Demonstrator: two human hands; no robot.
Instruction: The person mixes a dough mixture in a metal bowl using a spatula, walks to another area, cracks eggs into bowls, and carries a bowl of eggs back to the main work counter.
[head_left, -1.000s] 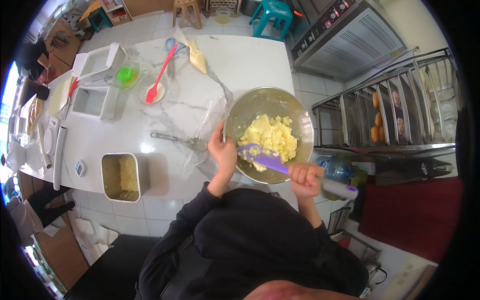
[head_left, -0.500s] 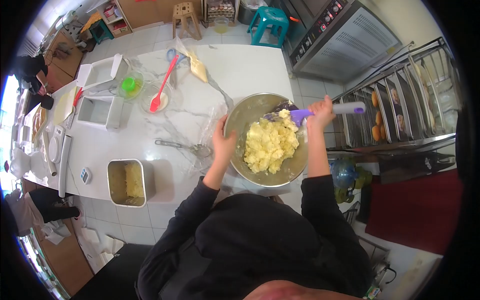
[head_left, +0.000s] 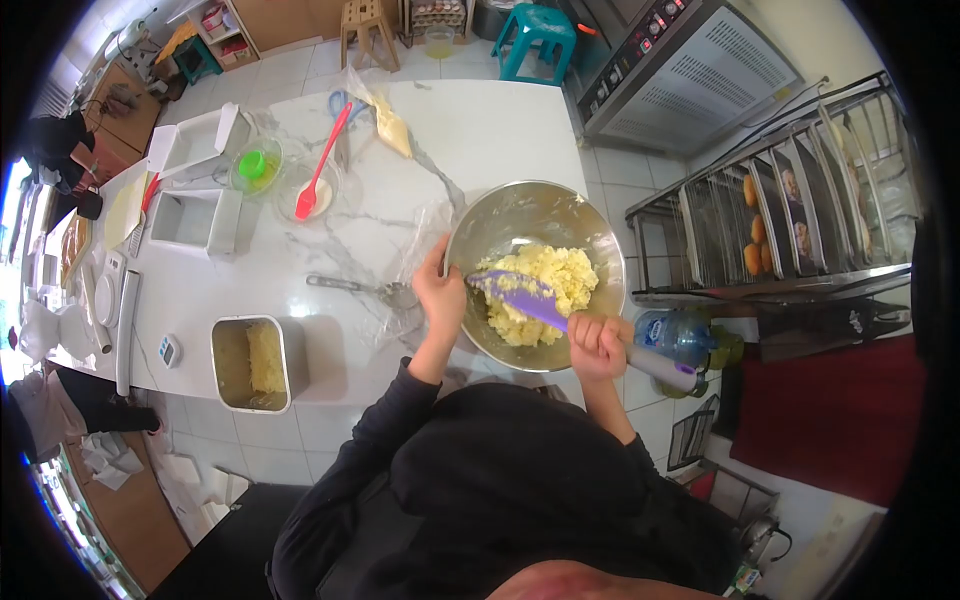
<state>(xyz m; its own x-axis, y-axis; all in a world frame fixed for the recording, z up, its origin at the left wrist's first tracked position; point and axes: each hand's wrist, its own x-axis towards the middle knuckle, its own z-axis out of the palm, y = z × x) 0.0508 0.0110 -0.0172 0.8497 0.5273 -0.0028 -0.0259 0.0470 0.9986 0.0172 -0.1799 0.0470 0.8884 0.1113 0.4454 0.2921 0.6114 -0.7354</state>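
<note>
Working the purple spatula [head_left: 541, 305] through the crumbly yellow mixture [head_left: 570, 275] probably goes best with the metal mixing bowl [head_left: 540, 212] steadied near the tabletop [head_left: 500, 130]'s near right corner: the left hand [head_left: 440, 297] clamps its fingers on the rim, the right hand [head_left: 598, 346] wraps its fingers round the grey handle [head_left: 660, 369]

One view, worn on your head, pitched steeply down and tipped forward. Nearest the lens: your own dark-clothed torso [head_left: 500, 470], filling six o'clock. Mixing bowl [head_left: 588, 228] at mid-range, just off centre toward two. Surface [head_left: 510, 135] seen from above, spreading from centre to ten. Farther back: teal stool [head_left: 538, 40] at twelve, oven [head_left: 705, 85] between one and two, tray rack [head_left: 720, 230] past two. Lens very wide; straight lines bow, and black closes around the corners.
</note>
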